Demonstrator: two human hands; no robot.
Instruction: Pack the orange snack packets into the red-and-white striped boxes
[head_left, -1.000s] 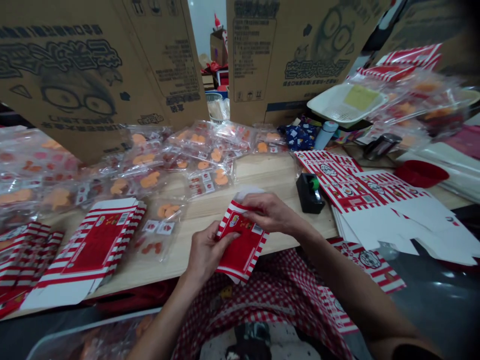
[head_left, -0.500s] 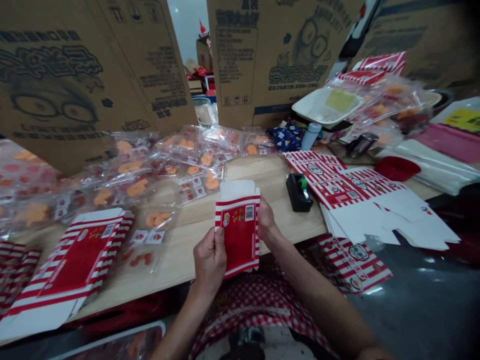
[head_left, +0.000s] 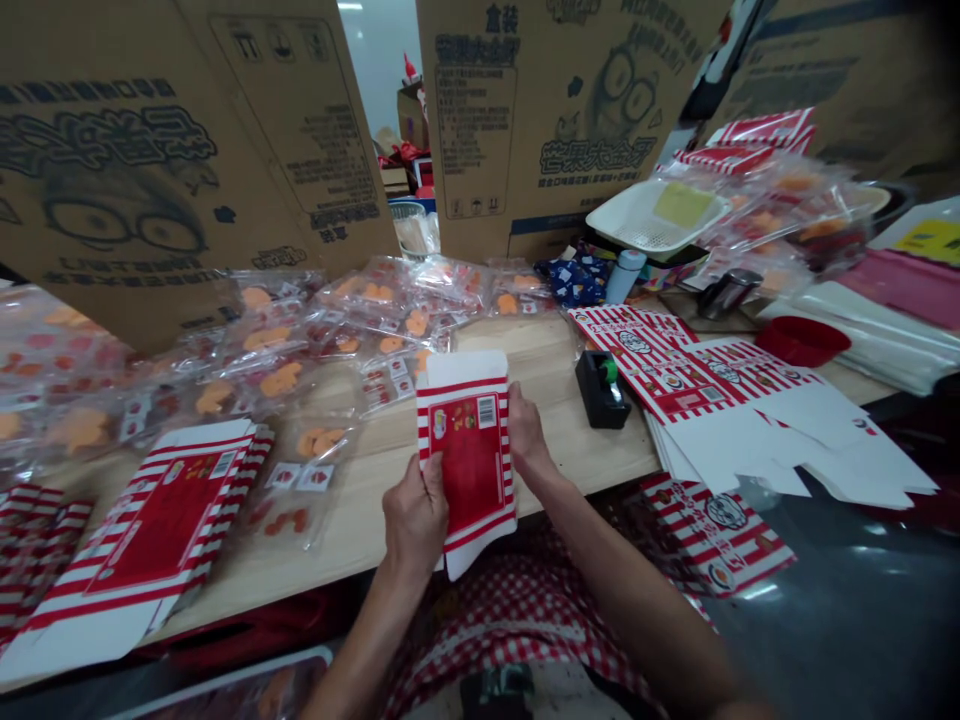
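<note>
A red-and-white striped carton (head_left: 472, 460) is held upright in front of me at the table's front edge, its white flaps sticking out at top and bottom. My left hand (head_left: 416, 510) grips its left side, thumb on the printed red face and fingers behind. At the right edge is my right hand (head_left: 529, 435), its fingers bent against the side and partly hidden by the carton. To the left lies a stack of similar flattened cartons (head_left: 157, 510). Between stack and hand is a clear packet (head_left: 300, 475) with orange pieces and small white sachets.
Many clear packets (head_left: 375, 295) are heaped along the back, before tall cardboard boxes (head_left: 540, 120). A black tape dispenser (head_left: 604, 390) stands to the right, beside unfolded striped carton sheets (head_left: 712, 375). Further back are a white basket (head_left: 656, 215), a blue bottle (head_left: 624, 275) and a red bowl (head_left: 802, 342).
The carton has shifted slightly left and its white bottom flap now shows below the stripes. My right hand has moved a little lower relative to the carton's top.
</note>
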